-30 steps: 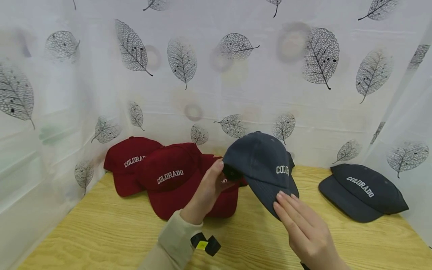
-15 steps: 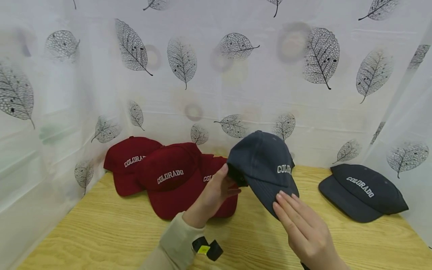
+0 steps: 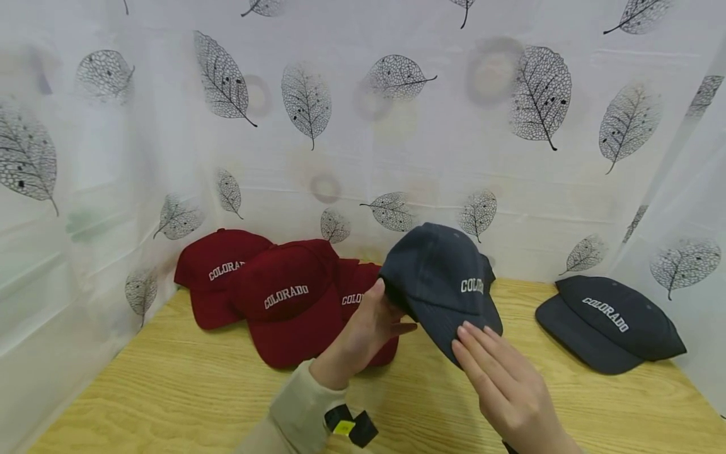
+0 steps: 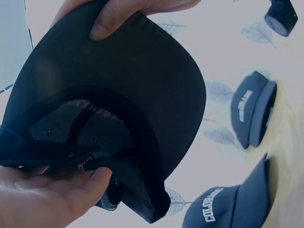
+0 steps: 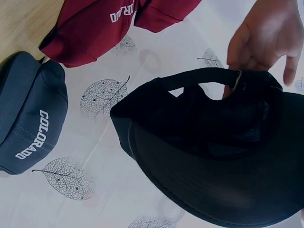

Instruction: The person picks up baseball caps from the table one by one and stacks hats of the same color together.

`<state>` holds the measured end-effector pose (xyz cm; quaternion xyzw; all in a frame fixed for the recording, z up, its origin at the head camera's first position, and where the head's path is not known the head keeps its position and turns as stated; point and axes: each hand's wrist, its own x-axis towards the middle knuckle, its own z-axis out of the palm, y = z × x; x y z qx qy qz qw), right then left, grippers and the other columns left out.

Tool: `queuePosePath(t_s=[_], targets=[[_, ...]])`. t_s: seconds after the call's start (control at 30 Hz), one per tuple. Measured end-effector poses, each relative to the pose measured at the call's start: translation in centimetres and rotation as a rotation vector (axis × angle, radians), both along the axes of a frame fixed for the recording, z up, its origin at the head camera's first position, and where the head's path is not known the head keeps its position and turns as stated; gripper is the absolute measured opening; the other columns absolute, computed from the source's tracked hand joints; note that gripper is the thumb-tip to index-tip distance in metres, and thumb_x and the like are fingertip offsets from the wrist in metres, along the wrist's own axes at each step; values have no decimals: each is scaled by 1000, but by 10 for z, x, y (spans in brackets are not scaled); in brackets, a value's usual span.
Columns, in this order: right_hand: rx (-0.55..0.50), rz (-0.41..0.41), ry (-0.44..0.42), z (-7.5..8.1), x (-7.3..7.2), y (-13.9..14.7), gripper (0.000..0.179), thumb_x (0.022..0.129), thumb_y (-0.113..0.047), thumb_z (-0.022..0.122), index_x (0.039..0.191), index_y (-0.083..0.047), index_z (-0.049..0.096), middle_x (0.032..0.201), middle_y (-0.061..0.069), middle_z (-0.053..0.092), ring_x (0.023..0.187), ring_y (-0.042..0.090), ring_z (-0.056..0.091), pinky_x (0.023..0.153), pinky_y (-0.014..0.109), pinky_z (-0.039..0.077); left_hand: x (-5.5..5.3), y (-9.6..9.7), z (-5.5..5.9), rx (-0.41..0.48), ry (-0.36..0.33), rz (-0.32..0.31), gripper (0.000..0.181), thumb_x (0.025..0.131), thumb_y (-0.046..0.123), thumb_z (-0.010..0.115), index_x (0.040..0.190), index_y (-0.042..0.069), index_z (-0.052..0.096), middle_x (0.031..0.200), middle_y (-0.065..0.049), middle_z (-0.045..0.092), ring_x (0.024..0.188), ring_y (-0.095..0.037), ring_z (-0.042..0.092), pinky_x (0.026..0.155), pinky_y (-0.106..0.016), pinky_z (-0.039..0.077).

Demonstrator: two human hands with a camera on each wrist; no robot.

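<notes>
A navy baseball cap (image 3: 431,271) with white lettering hangs over the table between both hands, its brim angled down toward me. At its back edge my left hand (image 3: 363,334) pinches the strap area, some lower fingers standing loose. My right hand (image 3: 505,378) holds the brim from the front, long fingers on top; in the left wrist view its thumb (image 4: 107,23) lies against the brim's underside. The right wrist view looks into the dark hollow of the held cap (image 5: 213,180), where the left hand (image 5: 270,38) appears behind the strap.
Several red COLORADO caps (image 3: 289,290) overlap at the left of the wooden table (image 3: 170,391). One navy cap (image 3: 612,321) lies at the right; another dark cap (image 3: 489,268) peeks out behind the held one. A leaf-printed white curtain (image 3: 351,151) encloses the back and sides.
My left hand has slid slightly right and down along the cap's back edge, its lower fingers spreading. The right hand has shifted a little left with the brim.
</notes>
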<state>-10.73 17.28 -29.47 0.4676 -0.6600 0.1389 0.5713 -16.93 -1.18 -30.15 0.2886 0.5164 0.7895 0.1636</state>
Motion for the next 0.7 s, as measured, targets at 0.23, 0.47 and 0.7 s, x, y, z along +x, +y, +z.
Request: queuePosePath(t_s=[0.23,0.47,0.7], targets=[[36,-14,-32,-4,-1,-1,25,92,1,40,95,9,63,94,23,62,91,31,59,92,31,37,4,2,1,33,20,-45,58,94,41,13,137,3,21,133,-17,36,119,-24,38,96,-47,29],[65,-22,-68,-9,-1,-4,26,93,0,39,94,9,64,95,23,62,89,31,59,92,31,36,9,3,4,-3,-34,-18,53,95,34,16,136,1,24,134,-17,34,118,-24,38,95,-44,31],[86,-31,-82,-12,-2,-7,27,93,-1,38,94,8,64,95,22,62,86,31,60,90,31,38,10,4,3,-12,-57,23,46,95,28,34,129,-2,30,118,-14,45,101,-19,50,89,-36,39]])
